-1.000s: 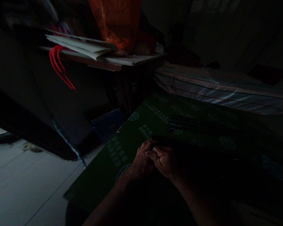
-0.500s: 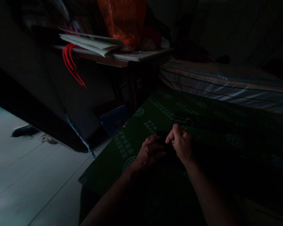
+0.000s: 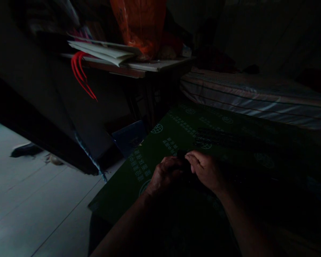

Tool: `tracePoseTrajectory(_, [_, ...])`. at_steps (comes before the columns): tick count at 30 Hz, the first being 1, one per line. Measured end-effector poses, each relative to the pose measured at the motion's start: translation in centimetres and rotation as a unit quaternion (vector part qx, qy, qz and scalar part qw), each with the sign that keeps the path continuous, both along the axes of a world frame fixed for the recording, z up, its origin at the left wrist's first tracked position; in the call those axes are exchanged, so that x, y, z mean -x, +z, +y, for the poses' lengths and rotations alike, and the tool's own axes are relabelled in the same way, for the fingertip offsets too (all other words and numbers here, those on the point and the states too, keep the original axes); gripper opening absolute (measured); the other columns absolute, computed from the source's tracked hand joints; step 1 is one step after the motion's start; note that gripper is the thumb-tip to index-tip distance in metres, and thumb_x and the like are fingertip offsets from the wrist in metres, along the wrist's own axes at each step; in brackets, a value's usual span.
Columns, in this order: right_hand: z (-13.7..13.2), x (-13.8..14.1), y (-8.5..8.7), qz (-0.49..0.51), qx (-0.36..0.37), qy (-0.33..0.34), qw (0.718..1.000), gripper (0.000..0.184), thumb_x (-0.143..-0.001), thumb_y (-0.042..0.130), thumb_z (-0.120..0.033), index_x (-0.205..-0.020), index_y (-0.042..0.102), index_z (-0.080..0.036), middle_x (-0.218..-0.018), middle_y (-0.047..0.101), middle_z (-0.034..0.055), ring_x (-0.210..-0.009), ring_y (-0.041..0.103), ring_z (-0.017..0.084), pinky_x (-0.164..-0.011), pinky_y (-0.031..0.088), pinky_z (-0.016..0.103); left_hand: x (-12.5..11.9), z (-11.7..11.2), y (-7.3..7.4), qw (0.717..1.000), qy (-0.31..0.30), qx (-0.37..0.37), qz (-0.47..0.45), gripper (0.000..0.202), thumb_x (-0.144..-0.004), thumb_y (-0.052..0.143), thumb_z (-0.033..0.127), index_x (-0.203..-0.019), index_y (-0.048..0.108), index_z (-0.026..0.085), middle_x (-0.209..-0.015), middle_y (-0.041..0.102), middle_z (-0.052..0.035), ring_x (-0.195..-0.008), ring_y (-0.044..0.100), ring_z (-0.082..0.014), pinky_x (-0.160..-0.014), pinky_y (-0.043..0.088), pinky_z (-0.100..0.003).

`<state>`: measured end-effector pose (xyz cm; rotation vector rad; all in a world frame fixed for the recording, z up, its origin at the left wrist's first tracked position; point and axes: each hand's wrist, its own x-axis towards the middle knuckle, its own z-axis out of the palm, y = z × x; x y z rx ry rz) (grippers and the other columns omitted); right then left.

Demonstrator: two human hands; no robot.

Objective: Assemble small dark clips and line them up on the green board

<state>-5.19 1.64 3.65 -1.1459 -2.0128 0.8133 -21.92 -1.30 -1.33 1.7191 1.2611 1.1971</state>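
Note:
The room is very dark. My left hand (image 3: 166, 175) and my right hand (image 3: 206, 168) meet over a green printed sheet (image 3: 147, 159) that lies across my lap. Both hands have their fingers curled and pinched together around a small dark thing (image 3: 182, 155) between them; what it is I cannot make out. A row of thin dark strands (image 3: 219, 137) lies on the green sheet just beyond my hands.
A table (image 3: 139, 67) at the upper left carries stacked papers (image 3: 101, 51), red cords (image 3: 81, 76) hanging off its edge and an orange plastic bag (image 3: 139, 25). A striped mattress (image 3: 256, 100) lies at the right. Pale floor tiles (image 3: 29, 207) fill the lower left, with a blue box (image 3: 130, 135) beside the sheet.
My right hand lifted away towards the strands half a second ago and has now come back down against my left hand. The view shifted a little to the left.

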Motion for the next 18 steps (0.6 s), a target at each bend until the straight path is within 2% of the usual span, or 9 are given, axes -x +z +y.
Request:
tracePoseTrajectory(4, [-0.5,0.3,-0.7,-0.079,-0.009,0.041,0.996,0.016,-0.08,0.057,-0.034,-0.083,0.065,-0.021,-0.068,0.067,0.0003,-0.057,0.058,0.012,-0.051,0.038,0.02,0.1,-0.2,0.5,1.0,0.004,0.022,-0.004,0.017,-0.075,0.063,0.024,-0.091,0.067,0.019,-0.098,0.063,-0.0067,-0.094,0.06,-0.0214,-0.082,0.05,-0.034])
tracePoseTrajectory(7, [-0.5,0.5,-1.1,-0.135,-0.015,0.038,0.99,0.013,-0.079,0.058,-0.032,-0.083,0.066,-0.022,-0.066,0.067,0.0007,-0.056,0.059,0.013,-0.05,0.037,0.021,0.1,-0.2,0.9,0.999,-0.008,0.048,0.0,0.015,-0.077,0.061,0.025,-0.089,0.065,0.017,-0.088,0.066,-0.0049,-0.084,0.063,-0.0194,-0.075,0.052,-0.031])
tracePoseTrajectory(10, [-0.4,0.7,-1.3,-0.143,-0.022,0.039,0.989,0.011,-0.081,0.057,-0.028,-0.083,0.066,-0.022,-0.069,0.069,0.0023,-0.059,0.062,0.013,-0.052,0.038,0.021,0.0,0.0,0.9,0.997,-0.003,0.074,-0.01,0.013,-0.075,0.061,0.022,-0.087,0.06,0.017,-0.083,0.068,-0.0022,-0.077,0.065,-0.0174,-0.069,0.054,-0.028])
tracePoseTrajectory(14, [-0.1,0.5,-1.4,-0.141,-0.032,0.064,0.987,0.01,-0.08,0.058,-0.025,-0.083,0.068,-0.023,-0.07,0.07,0.0026,-0.062,0.064,0.014,-0.054,0.039,0.021,0.1,0.3,0.4,0.997,0.012,0.075,-0.015,0.021,-0.072,0.061,0.019,-0.092,0.055,0.018,-0.087,0.067,-0.0028,-0.08,0.066,-0.0178,-0.069,0.055,-0.028])
tracePoseTrajectory(18, [0.0,0.2,-1.4,-0.16,-0.048,0.085,0.982,0.014,-0.079,0.059,-0.023,-0.091,0.066,-0.024,-0.075,0.071,0.0031,-0.067,0.066,0.015,-0.055,0.039,0.021,0.3,0.4,0.0,0.997,-0.004,0.073,-0.003,0.029,-0.073,0.061,0.02,-0.101,0.055,0.018,-0.097,0.067,-0.0054,-0.088,0.066,-0.0196,-0.076,0.055,-0.032])
